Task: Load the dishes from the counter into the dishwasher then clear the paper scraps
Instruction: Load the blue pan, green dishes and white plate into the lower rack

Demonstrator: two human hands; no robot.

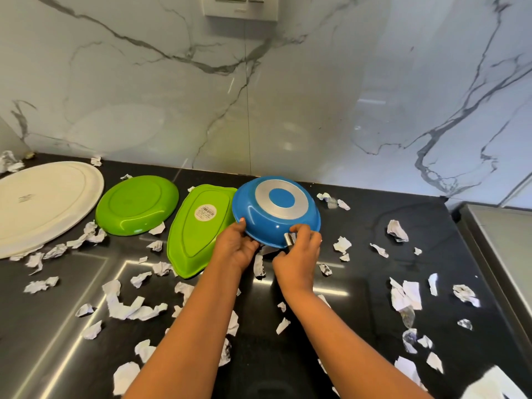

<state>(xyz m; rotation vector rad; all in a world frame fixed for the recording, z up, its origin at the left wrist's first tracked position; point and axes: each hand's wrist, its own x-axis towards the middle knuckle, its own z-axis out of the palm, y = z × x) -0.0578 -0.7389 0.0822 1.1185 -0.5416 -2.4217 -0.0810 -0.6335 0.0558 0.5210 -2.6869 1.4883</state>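
Black counter (359, 283) below a marble wall (316, 110) is strewn with paper scraps (398, 230). At the back lies a blue pan (276, 208), bottom up. The left hand (236, 249) grips its near-left rim, and the right hand (299, 254) curls round its near rim at a metal stub (289, 239). Left of the pan, also bottom up, are a green dish (198, 234), a green plate (136, 204) and a white plate (43, 203).

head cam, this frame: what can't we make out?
Outside the frame: the dishwasher, nowhere in the head view.
Cut by the left edge: the white plate.
Cut by the top edge: the switch plate.
Hidden: the inside of the pan, which lies upside down; most of its metal stub, under the right hand; the fingers of the left hand, tucked under its rim.
Too small to read: the label on the green dish.
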